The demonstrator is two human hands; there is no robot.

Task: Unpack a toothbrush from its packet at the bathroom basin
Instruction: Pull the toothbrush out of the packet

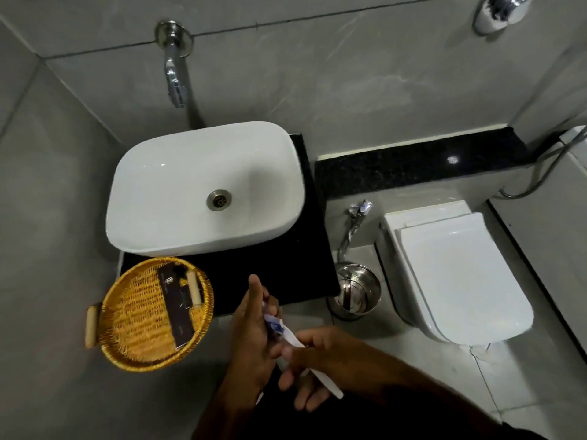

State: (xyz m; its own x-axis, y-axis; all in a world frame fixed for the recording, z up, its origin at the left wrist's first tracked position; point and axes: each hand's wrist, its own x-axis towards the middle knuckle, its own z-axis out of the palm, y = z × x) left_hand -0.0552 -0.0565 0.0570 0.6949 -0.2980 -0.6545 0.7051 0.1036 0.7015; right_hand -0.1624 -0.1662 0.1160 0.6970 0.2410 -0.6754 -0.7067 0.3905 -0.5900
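Both hands meet low in the head view, in front of the black counter. My left hand (251,331) grips the upper end of a white and blue toothbrush packet (279,328). My right hand (313,360) pinches the lower part, where a white toothbrush handle (328,387) sticks out down and to the right. The brush head is hidden by the packet and my fingers. The white basin (178,173) sits beyond on the black counter (286,265), under a chrome wall tap (174,81).
A round wicker tray (139,312) with dark flat packets overhangs the counter's front left corner. A steel bin (355,290) stands on the floor right of the counter, beside a white toilet (451,274). Grey tiled walls close in on the left and behind.
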